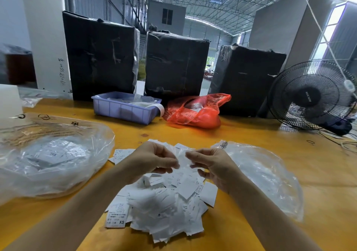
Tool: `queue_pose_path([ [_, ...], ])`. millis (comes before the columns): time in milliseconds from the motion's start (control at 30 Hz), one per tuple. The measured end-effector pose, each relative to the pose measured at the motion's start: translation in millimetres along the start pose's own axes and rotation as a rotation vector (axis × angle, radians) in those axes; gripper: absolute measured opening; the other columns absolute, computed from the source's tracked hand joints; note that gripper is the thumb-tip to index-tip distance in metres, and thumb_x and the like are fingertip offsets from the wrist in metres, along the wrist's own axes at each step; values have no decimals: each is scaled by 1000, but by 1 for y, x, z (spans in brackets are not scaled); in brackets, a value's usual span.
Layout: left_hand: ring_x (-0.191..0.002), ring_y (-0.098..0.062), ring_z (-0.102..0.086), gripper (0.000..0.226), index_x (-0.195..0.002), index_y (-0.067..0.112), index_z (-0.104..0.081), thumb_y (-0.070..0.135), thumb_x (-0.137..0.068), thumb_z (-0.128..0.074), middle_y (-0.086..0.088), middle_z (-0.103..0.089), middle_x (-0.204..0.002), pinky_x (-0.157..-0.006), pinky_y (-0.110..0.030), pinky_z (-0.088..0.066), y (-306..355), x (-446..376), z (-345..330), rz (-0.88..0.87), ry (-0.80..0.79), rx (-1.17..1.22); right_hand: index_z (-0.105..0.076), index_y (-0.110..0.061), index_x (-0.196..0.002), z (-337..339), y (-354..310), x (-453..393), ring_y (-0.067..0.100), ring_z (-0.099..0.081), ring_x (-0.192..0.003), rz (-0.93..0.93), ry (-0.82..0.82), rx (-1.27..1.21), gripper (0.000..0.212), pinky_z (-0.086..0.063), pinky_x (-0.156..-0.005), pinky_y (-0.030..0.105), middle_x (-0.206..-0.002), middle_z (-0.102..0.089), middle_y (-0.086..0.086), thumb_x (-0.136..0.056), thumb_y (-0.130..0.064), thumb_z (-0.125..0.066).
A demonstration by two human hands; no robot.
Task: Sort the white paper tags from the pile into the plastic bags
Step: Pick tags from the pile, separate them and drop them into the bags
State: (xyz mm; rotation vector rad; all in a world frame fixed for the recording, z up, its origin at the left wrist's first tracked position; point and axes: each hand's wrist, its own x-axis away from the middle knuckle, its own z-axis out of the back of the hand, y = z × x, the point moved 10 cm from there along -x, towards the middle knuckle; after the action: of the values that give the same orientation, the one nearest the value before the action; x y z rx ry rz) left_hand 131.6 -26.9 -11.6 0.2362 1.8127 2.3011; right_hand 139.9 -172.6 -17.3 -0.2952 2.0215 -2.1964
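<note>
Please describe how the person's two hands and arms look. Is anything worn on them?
Both forearms are bare as far as the picture shows, with no sleeves in view. The left hand and the right hand wear no gloves, and no rings, watch or bracelet can be seen.

In front of you the yellow counter (251,134) carries a loose pile of white paper tags (164,202) at its near middle. To your left lies a clear plastic bag (58,154) with tags inside, to your right another clear bag (266,175). Farther back sit a blue tray (125,109), a red bag (195,111), three black-wrapped boxes (173,65) and a black fan (311,96).
</note>
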Motion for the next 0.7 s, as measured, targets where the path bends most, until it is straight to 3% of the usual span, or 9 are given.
queue_pose_path([
  [100,-92,-14,-70,59,-110,14,-59,21,-56,-82,-4,-73,-99,-82,-27,-54,5,3,-10,-20,-112,-10,-71,-19,-60,-6,-4,3,7,-57,-61,37,-41,119,20,-38,-71,29,-60,-64,-4,-55,-35,-80],
  [167,-96,-15,-69,68,-117,17,-55,20,-55,-82,-5,-71,-104,-84,-27,-54,8,3,-17,-51,-154,-17,-69,-19,-57,-13,-5,4,7,-54,-60,43,-88,158,21,-37,-69,28,-58,-61,-4,-53,-36,-80],
  [300,-87,-22,-69,42,-103,8,-66,8,-65,-83,-16,-72,-97,-84,-29,-55,8,2,-19,-87,-106,-81,-68,-18,-61,-27,-5,6,6,-54,-57,73,-178,209,24,-38,-63,24,-58,-59,-1,-57,-40,-78],
  [400,-68,-14,-62,22,-83,4,-72,10,-66,-84,-14,-71,-78,-66,-20,-52,3,0,-10,-77,-9,-96,-67,-13,-74,-20,-6,1,8,-61,-56,111,-93,200,19,-47,-59,21,-64,-65,0,-79,-31,-71],
  [500,-52,-5,-56,18,-68,6,-69,11,-63,-86,-3,-66,-59,-50,-13,-45,-3,-4,14,-46,165,-60,-64,-13,-85,-5,-11,-3,11,-65,-64,207,32,595,6,-53,-61,25,-77,-67,4,-87,-17,-67],
  [567,-47,-3,-56,21,-68,5,-66,9,-62,-86,-1,-62,-55,-47,-13,-43,-8,-5,24,-23,234,-18,-65,-17,-97,-13,3,-4,12,-64,-78,163,-113,906,25,-53,-71,27,-89,-66,-1,-76,-23,-78],
  [633,-48,-5,-57,23,-70,4,-65,8,-62,-86,-3,-62,-56,-48,-16,-45,-13,-6,28,2,258,-4,-61,-23,-113,-22,25,-1,9,-57,-92,66,-293,1064,54,-49,-77,24,-104,-61,-8,-66,-36,-84],
  [700,-48,-7,-58,25,-72,4,-63,5,-62,-86,-4,-61,-59,-49,-16,-46,-16,-7,29,11,264,17,-58,-23,-120,-29,31,1,9,-53,-97,79,-352,1162,62,-45,-77,21,-114,-57,-7,-65,-42,-83],
])
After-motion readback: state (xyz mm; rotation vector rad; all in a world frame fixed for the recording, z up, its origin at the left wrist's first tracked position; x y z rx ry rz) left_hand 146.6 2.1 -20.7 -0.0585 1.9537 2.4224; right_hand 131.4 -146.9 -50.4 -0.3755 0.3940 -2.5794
